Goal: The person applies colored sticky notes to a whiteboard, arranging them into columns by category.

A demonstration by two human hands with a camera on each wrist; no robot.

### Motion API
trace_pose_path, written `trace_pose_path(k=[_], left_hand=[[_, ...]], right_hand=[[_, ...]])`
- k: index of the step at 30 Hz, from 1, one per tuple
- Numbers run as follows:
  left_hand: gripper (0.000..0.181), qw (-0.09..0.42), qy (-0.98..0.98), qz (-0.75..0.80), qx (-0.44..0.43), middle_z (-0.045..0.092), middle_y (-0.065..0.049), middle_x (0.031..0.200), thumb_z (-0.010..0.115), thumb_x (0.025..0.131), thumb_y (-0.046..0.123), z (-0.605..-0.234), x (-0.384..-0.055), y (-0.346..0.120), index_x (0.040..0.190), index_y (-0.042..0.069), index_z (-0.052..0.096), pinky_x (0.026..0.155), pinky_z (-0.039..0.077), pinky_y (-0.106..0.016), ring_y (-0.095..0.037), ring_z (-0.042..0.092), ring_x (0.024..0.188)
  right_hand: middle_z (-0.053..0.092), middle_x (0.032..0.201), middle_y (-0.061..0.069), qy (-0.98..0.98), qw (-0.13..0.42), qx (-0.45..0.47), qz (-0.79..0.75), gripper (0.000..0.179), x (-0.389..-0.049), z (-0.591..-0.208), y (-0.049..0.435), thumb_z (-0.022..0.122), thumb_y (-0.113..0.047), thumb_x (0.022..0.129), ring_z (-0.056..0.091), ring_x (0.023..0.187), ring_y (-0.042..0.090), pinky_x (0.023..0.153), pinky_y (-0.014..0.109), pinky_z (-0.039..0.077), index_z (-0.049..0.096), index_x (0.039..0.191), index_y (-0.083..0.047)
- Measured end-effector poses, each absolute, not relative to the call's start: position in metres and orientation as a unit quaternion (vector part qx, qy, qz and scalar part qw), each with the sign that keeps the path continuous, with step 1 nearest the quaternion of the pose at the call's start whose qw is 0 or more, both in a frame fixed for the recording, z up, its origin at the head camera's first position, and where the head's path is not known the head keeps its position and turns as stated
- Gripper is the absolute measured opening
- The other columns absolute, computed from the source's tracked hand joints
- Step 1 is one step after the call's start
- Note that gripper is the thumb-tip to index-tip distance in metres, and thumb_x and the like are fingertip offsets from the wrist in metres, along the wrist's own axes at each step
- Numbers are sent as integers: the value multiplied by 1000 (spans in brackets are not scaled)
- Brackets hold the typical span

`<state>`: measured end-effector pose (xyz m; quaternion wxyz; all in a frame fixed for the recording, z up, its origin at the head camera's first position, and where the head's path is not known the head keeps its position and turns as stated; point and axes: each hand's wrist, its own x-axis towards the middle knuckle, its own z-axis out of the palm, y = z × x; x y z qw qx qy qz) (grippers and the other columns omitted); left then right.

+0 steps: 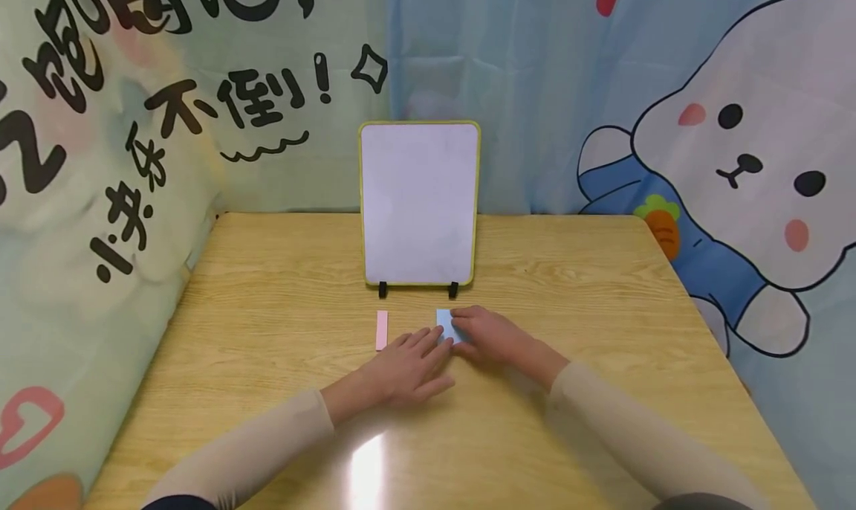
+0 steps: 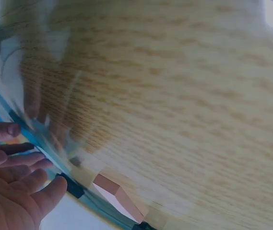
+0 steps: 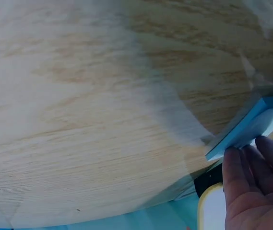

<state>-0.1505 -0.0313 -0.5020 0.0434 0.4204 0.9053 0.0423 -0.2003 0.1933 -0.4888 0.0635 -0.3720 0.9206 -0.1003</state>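
A flat light-blue rectangular block [image 1: 444, 320] lies on the table in front of the whiteboard. My right hand [image 1: 495, 335] holds it from the right, fingers at the far edge and thumb at the near one. In the right wrist view, the fingertips of the right hand [image 3: 256, 187] meet the blue block [image 3: 251, 127]. My left hand [image 1: 408, 365] is palm down with straight, spread fingers, its fingertips at the blue block's near left. A narrow pink block [image 1: 382, 330] lies apart, just beyond the left hand; in the left wrist view the pink block [image 2: 117, 194] shows its thickness.
A small whiteboard [image 1: 420, 201] with a yellow frame stands on black feet [image 1: 452, 291] behind the blocks. Wood-grain table [image 1: 281, 272] surface surrounds them. Printed curtains [image 1: 508, 86] hang behind the table and along its left side.
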Motion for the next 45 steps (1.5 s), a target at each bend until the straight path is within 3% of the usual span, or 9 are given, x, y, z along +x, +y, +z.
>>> trace_pose_path(k=[5, 10, 17, 25, 36, 45], left_hand=[[66, 19, 901, 29, 432, 31, -12, 161, 29, 105, 54, -500, -152, -32, 158, 15, 27, 114, 37, -42, -28, 35, 146], [65, -8, 887, 18, 462, 34, -8, 160, 33, 105, 52, -497, -155, -33, 157, 14, 28, 114, 38, -40, -24, 36, 146], [58, 43, 871, 27, 489, 30, -3, 162, 26, 106, 50, -497, -160, -29, 156, 22, 32, 117, 33, -40, -21, 30, 150], [62, 90, 881, 47, 462, 28, -4, 163, 24, 105, 55, -496, -162, -21, 156, 22, 33, 117, 30, -49, -24, 25, 151], [74, 174, 899, 17, 401, 22, 2, 165, 18, 101, 66, -494, -167, -15, 159, 21, 25, 121, 23, -45, -20, 18, 153], [78, 179, 903, 14, 389, 20, 2, 165, 18, 99, 69, -496, -169, -15, 159, 19, 23, 122, 22, -43, -19, 15, 154]], right_hand=[[63, 129, 24, 911, 52, -394, -112, 21, -205, -487, 196, 67, -22, 95, 61, 119, 38, 99, 49, 49, 68, 96, -1], [68, 122, 20, 910, 31, -395, -120, 17, -209, -486, 200, 60, -9, 96, 64, 116, 36, 99, 48, 50, 69, 107, 0], [71, 116, 18, 905, 22, -400, -141, 20, -214, -483, 207, 60, 0, 93, 68, 108, 34, 92, 46, 54, 71, 109, 2], [73, 102, 8, 905, 32, -390, -170, 16, -211, -484, 209, 58, 0, 95, 70, 89, 24, 79, 41, 56, 71, 104, -3], [74, 105, 8, 902, 47, -393, -171, 21, -209, -487, 205, 57, 2, 94, 70, 92, 23, 81, 40, 56, 71, 109, -3], [74, 109, 11, 902, 56, -396, -164, 26, -212, -485, 204, 55, 4, 93, 71, 96, 26, 84, 42, 56, 70, 113, -1]])
